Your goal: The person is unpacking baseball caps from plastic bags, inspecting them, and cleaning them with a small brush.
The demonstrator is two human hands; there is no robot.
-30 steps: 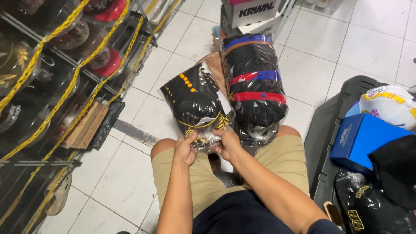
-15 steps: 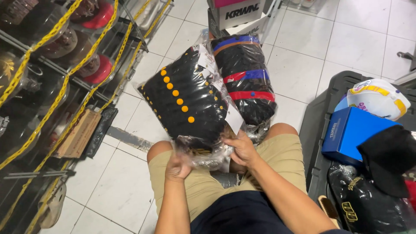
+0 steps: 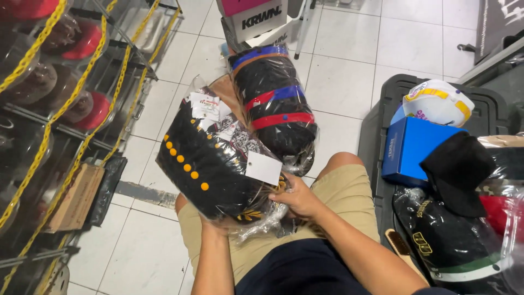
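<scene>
Fingers (image 3: 284, 192) of right hand (image 3: 299, 201) curled on bagged stack of black caps (image 3: 213, 169), lower end | left hand (image 3: 210, 225) beneath, mostly hidden, grip unclear | stack tilted over lap | second bagged stack (image 3: 275, 104) just behind, on white-tiled floor (image 3: 349, 82) | blue box (image 3: 409, 150) at right.

I am looking down at a floor of pale square tiles (image 3: 349, 82) with thin dark joints, and even indoor light is falling across it, glinting off the glaze. On my left a metal wire rack (image 3: 82, 125) is standing, with yellow chains (image 3: 38, 158) hanging slantwise across its front and red and dark caps (image 3: 90, 109) sitting on its shelves behind clear wrap. A flat wooden board (image 3: 73, 199) is leaning at the foot of the rack. At the top a cardboard box (image 3: 256, 19) is resting on the tiles. On my right a black plastic bin (image 3: 382, 125) is sitting open beside a dark panel (image 3: 499, 27).
</scene>
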